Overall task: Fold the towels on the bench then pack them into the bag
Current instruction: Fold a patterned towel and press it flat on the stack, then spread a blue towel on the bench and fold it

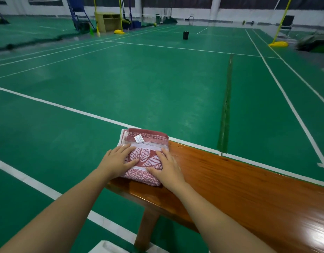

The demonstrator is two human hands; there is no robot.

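Observation:
A red and white towel point(145, 143) with a leaf pattern lies folded into a thick rectangle at the left end of the wooden bench point(239, 183). A small white tag shows on its top. My left hand point(117, 160) lies flat on the towel's left side with straight fingers. Flat on the right side rests my right hand point(167, 168), its thumb across the near edge. A white object point(106, 247) at the bottom edge is cut off; I cannot tell whether it is the bag.
The bench runs to the right, its glossy top bare beyond the towel. Green court floor with white lines surrounds it. Far off stand a black cylinder point(185, 35), yellow net post bases point(278, 44), a wooden cabinet point(108, 21) and a chair point(287, 24).

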